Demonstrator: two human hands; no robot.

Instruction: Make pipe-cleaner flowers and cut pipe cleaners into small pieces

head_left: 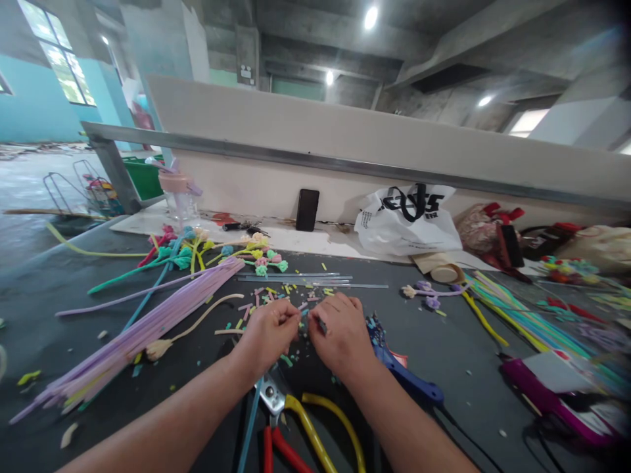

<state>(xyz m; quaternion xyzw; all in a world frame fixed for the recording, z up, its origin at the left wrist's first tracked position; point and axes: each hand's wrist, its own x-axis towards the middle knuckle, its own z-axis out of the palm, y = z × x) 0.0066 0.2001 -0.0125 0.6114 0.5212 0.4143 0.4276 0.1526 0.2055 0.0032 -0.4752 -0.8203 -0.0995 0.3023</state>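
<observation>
Over the middle of the dark tabletop, my left hand [273, 333] and my right hand [341, 330] are close together, fingertips pinched. Whatever sits between the fingers is too small to make out. Short cut bits of coloured stems [254, 299] lie scattered around both hands. Beneath my wrists are pliers with yellow handles [311, 430] and a tool with red handles [283, 453]. A blue glue gun [411, 380] with a black cord rests beside my right forearm. Several clear glue sticks [305, 279] lie beyond my fingers.
Left lies a bundle of lilac fuzzy stems [162, 335], with fuzzy flowers [269, 263] behind it. At the back are a bottle [178, 200], a phone [307, 210] and a white bag [407, 223]. More stems [522, 315] and a purple device [547, 401] occupy the right.
</observation>
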